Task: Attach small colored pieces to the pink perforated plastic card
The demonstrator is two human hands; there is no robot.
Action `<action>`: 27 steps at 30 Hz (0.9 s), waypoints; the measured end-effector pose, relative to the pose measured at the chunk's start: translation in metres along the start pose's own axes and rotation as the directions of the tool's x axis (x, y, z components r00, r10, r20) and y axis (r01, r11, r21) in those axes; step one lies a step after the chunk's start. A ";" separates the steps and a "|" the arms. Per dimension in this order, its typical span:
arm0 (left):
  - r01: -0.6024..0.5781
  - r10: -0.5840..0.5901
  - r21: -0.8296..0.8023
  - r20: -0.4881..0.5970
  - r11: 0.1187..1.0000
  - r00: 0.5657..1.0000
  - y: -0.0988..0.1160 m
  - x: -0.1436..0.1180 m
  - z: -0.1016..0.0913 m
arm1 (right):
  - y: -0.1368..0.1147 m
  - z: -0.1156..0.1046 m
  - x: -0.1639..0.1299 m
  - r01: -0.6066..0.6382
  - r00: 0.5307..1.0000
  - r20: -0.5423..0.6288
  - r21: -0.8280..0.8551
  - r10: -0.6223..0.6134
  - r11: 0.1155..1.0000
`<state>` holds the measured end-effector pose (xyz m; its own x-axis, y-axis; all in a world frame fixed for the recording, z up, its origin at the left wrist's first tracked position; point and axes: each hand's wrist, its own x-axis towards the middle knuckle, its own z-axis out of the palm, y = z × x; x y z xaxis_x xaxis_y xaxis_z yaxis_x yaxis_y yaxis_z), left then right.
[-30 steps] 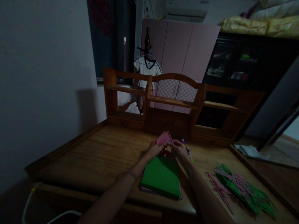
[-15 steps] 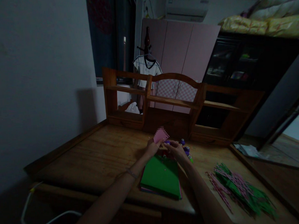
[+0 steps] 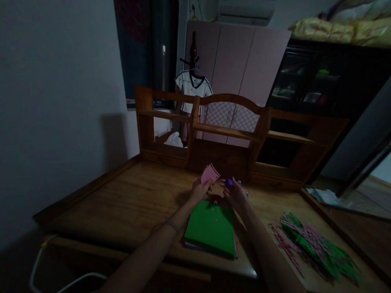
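Observation:
My left hand (image 3: 200, 191) pinches a small pink paper (image 3: 209, 174), which has a row of small holes along its edges. To the right of it, my right hand (image 3: 237, 197) holds a purple craft punch (image 3: 229, 183), apart from the paper. The palm side is turned partly up and the fingers curl around the punch. Below both hands lies a stack of coloured sheets with a green one (image 3: 210, 230) on top, and tiny pink bits rest on it. A red punch (image 3: 216, 200) sits at the stack's far edge. More punches are partly hidden behind my right hand.
Paper strips with punched holes, pink and green, lie in a pile (image 3: 311, 245) on the right of the wooden desktop (image 3: 129, 197). A wooden shelf unit (image 3: 227, 130) stands along the back. White cables (image 3: 68, 286) hang at the front left.
My right hand has drawn the purple punch away from the pink paper, to the right, and turned it over. Another small pink bit shows on the green sheet. My left hand has hardly moved.

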<state>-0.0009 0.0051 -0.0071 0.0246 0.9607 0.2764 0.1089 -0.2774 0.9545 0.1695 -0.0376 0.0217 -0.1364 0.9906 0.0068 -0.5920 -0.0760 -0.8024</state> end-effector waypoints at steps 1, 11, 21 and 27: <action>-0.012 0.012 0.000 0.002 1.000 1.000 0.000 0.000 0.000 | -0.001 -0.001 0.000 -0.007 1.000 0.012 0.029 0.007 1.000; 0.022 -0.020 -0.032 0.052 0.999 0.998 0.007 -0.004 0.000 | -0.002 -0.001 0.002 -0.066 0.990 0.126 0.001 0.065 0.998; 0.022 -0.021 -0.029 0.042 0.999 0.999 0.006 -0.003 0.000 | -0.003 -0.001 -0.006 0.028 0.988 0.150 -0.059 -0.019 0.998; 0.036 -0.035 -0.032 0.021 0.999 0.999 0.009 -0.004 -0.001 | -0.005 0.005 -0.006 0.032 0.999 0.046 -0.184 -0.024 0.982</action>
<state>-0.0008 -0.0014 0.0000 0.0421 0.9698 0.2402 0.0780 -0.2429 0.9669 0.1695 -0.0441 0.0287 -0.1585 0.9859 0.0531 -0.4394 -0.0223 -0.8980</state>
